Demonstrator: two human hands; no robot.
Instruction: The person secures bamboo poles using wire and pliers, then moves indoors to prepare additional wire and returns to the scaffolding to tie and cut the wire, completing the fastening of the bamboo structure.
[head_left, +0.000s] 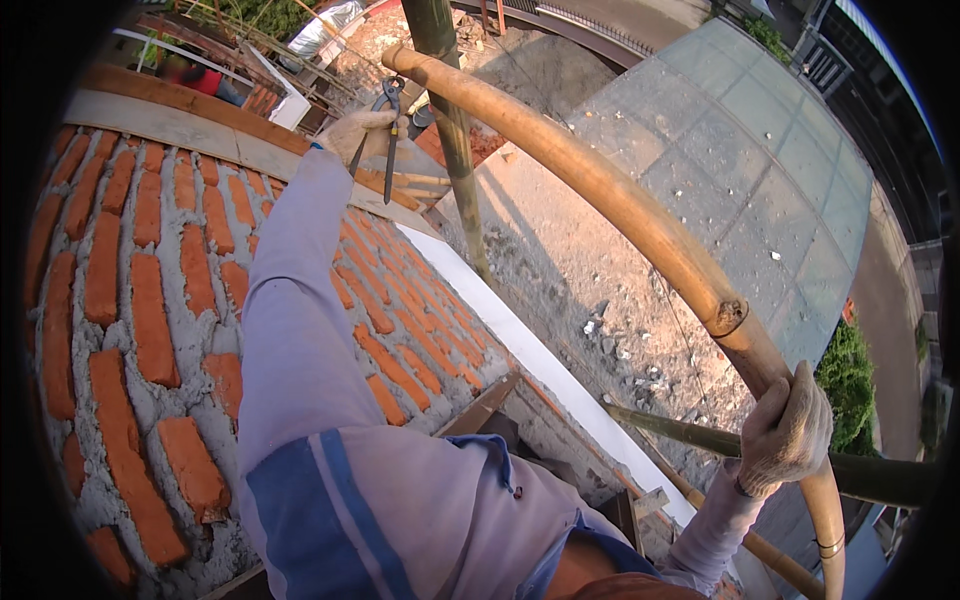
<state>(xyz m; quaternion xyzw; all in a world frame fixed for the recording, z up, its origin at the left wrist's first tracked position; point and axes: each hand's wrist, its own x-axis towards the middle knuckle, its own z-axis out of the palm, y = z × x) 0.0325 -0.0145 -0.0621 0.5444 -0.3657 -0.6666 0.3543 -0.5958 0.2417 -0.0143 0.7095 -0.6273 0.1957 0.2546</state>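
Crossing from the upper middle to the lower right, a tan bamboo pole (620, 205) appears as a long arc, its knots dark and its near end running down at the lower right. Around its lower part the gloved right hand (787, 432) is closed, fingers wrapped over the cane. Near the far end, the gloved left hand (362, 131) is curled about the handles of a pair of dark metal pincers (391, 155), whose head points up beside the pole's tip; whether the two touch I cannot tell. The pincers' handles stand apart in a narrow V.

Behind the tip rises a dark green bamboo post (459, 150), and another dark pole (875, 477) passes behind the right hand. Under the outstretched left sleeve (300, 260) spreads brickwork (125, 440), orange bricks in rough grey mortar, edged along the top by a timber plank (190, 100). Along its right side slants a white strip (497, 312).

Farther out and lower lies sunlit ground (625, 330) strewn with pale rubble, and next to it a grey-green panelled surface (740, 170) dotted with chips. A leafy shrub (850, 385) grows at the right; at the upper left is another person (205, 80) in red.
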